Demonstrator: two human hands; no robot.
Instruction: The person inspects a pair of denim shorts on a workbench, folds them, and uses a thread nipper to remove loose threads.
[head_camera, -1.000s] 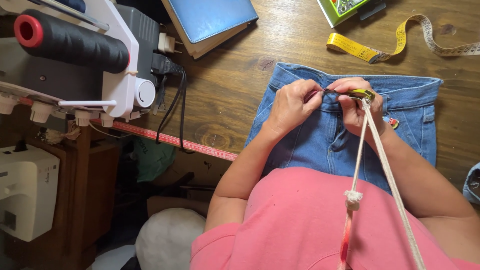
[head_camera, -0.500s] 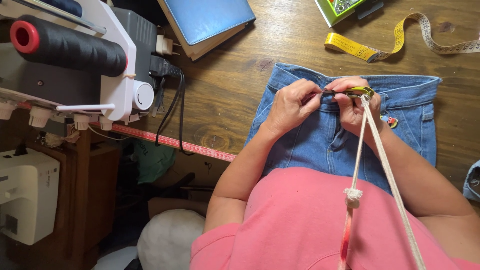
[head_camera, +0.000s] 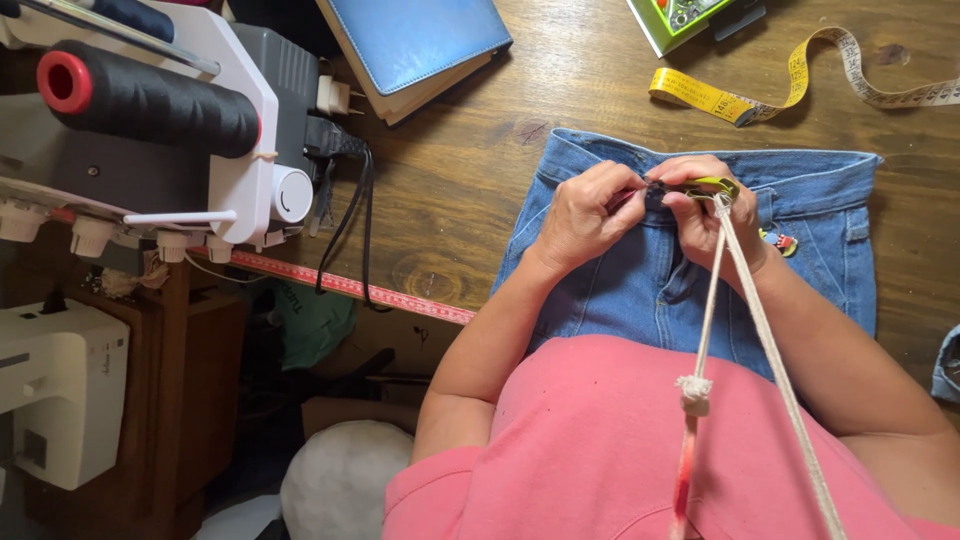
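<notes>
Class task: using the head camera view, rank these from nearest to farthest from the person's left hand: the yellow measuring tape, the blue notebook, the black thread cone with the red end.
From the left hand:
1. Yellow measuring tape, up and to the right on the wooden table.
2. Blue notebook, up and to the left, at the table's top edge; close to the tape, so this order is tentative.
3. Black thread cone with the red end, far left on the white machine.

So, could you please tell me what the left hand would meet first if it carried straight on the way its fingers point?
Probably the right hand: the left hand points rightward along the jeans waistband, fingertips almost touching it at the small tool.
</notes>
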